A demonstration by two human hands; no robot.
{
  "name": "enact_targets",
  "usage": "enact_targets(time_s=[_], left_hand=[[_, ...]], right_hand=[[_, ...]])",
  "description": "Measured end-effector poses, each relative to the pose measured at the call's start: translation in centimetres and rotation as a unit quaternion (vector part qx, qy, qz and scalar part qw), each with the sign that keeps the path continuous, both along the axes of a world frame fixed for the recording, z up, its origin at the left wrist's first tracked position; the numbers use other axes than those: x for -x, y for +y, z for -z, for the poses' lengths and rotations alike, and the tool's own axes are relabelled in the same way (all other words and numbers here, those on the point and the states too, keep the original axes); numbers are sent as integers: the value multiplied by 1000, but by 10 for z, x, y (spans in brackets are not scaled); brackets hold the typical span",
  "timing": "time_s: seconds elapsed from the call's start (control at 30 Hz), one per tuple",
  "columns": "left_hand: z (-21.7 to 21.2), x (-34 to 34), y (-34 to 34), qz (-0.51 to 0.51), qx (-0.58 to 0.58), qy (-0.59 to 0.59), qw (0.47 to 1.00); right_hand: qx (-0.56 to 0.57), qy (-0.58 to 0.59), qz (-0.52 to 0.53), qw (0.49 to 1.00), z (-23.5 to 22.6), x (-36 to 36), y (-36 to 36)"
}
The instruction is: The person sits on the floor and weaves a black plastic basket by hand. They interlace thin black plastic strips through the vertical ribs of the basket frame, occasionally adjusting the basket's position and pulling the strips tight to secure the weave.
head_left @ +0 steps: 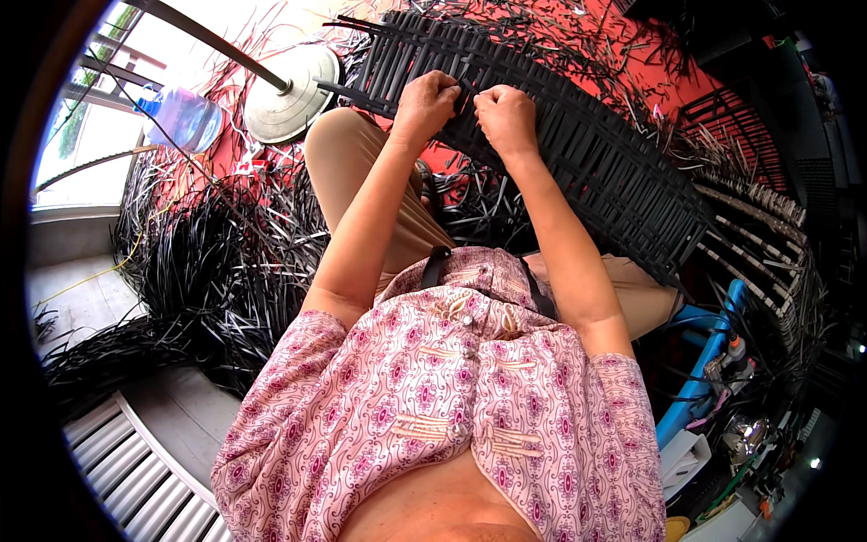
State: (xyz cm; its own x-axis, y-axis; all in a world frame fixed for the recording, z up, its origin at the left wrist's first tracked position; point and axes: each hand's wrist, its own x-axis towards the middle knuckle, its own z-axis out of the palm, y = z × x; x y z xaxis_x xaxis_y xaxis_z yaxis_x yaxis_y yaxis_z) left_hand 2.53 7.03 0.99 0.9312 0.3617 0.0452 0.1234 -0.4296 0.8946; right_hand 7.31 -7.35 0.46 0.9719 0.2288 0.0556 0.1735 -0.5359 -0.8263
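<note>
A long black woven panel (578, 144) of flat strips lies slantwise across my lap, from the upper middle down to the right. Over its upper part, my left hand (426, 108) is closed in a pinch at a thin black weaving strip. Just to the right, my right hand (508, 122) pinches at the same spot, its knuckles up. Only a small gap separates the two hands. The strip between the fingertips is dark against the dark weave, so its ends are hidden. Loose strip ends (357, 25) stick out at the panel's upper left end.
A big heap of loose black strips (208, 253) lies at left. Beyond my knee stand a round pale pole base (293, 95) and a large clear water bottle (188, 119). Scraps litter the red floor (646, 59). A blue frame (700, 388) with tools is at lower right.
</note>
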Motion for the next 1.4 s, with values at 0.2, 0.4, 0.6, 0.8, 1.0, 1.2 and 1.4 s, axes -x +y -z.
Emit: enact_targets(time_s=[0.2, 0.4, 0.6, 0.8, 1.0, 1.2, 1.4], left_hand=[[4, 0, 3, 5, 8, -11, 1000], [-1, -1, 14, 49, 35, 6, 998], [-10, -3, 26, 114, -30, 58, 991], [-12, 5, 44, 94, -174, 22, 980], [-17, 24, 102, 17, -169, -25, 985], [-80, 50, 83, 34, -282, -144, 948], [-92, 31, 56, 59, -139, -164, 975]], right_hand=[[65, -11, -28, 997, -3, -3, 3], [96, -25, -97, 990, -13, -5, 1], [145, -46, -80, 985, -20, 0, 8], [149, -133, -77, 977, -37, 22, 16], [45, -218, -74, 972, -27, 25, 20], [-130, -151, -192, 961, -44, 17, 42], [-301, 57, -246, 920, -35, 6, 41]])
